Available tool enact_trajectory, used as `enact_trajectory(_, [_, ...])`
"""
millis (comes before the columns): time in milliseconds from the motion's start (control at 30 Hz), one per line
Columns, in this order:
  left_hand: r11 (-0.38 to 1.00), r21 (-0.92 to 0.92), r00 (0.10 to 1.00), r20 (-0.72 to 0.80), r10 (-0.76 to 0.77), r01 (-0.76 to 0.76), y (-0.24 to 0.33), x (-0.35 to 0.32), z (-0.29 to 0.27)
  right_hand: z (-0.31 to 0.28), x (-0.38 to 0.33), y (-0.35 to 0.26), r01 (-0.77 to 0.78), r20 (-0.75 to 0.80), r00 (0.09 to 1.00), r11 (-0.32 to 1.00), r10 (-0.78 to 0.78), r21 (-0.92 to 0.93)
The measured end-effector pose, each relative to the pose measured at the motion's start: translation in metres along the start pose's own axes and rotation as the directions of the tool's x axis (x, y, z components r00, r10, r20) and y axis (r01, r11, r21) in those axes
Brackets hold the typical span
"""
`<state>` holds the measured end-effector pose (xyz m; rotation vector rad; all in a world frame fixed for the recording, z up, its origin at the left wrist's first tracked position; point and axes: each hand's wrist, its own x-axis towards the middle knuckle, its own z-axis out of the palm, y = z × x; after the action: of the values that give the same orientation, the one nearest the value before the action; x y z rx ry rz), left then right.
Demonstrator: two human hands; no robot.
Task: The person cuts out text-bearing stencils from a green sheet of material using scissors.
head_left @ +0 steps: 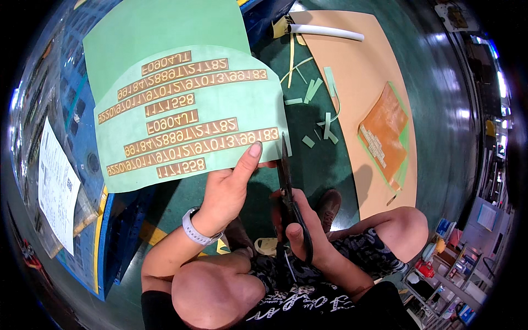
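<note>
My left hand (225, 192) grips the lower right edge of a large green sheet (231, 104), thumb on top and fingers mostly hidden beneath. Several brown strips with pale raised characters run across the sheet, upside down to me. The upper part of the sheet looks darker green, beyond a curved boundary. In my right hand (311, 231) is a pair of scissors (285, 190) with black handles, the fingers wrapped round them. Its blades point away from me along the sheet's right edge, next to a narrow green sliver (288, 144). How far the blades are apart is hard to tell.
Green offcuts (312, 89) lie scattered on the dark green floor. On the right, a tan board (352, 110) bears an orange-brown sheet (385, 129) and a white tube (325, 32). A blue rack (118, 220) with a printed paper (58, 190) stands left; cluttered shelves (445, 269) stand right.
</note>
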<state>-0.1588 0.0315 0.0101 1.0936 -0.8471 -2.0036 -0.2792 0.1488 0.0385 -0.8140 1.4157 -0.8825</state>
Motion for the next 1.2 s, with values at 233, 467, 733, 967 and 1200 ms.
enact_trajectory(233, [0.999, -0.048, 1.000, 0.013, 0.019, -0.019, 0.0021, 0.0008, 0.0046, -0.0016, -0.0008, 0.0002, 0.017, -0.010, 1.000, 1.000, -0.017, 0.007])
enact_trajectory(467, [0.998, -0.052, 1.000, 0.006, -0.024, 0.024, 0.0013, -0.0002, 0.0027, 0.0005, -0.0016, 0.0042, -0.003, -0.047, 0.999, 0.999, 0.001, -0.042])
enact_trajectory(733, [0.996, -0.082, 0.999, 0.013, -0.030, 0.031, -0.0016, 0.0015, 0.0019, -0.0006, -0.0023, 0.0014, -0.061, -0.055, 0.997, 0.994, 0.056, -0.091])
enact_trajectory(967, [0.988, -0.138, 0.998, 0.021, -0.060, 0.062, -0.0012, 0.0027, 0.0030, 0.0011, -0.0015, 0.0017, -0.074, -0.060, 0.996, 0.991, 0.068, -0.108])
enact_trajectory(1200, [0.991, -0.124, 0.998, 0.030, -0.050, 0.054, -0.0035, 0.0038, 0.0025, -0.0015, 0.0032, -0.0017, -0.016, -0.031, 0.999, 0.993, 0.013, -0.116])
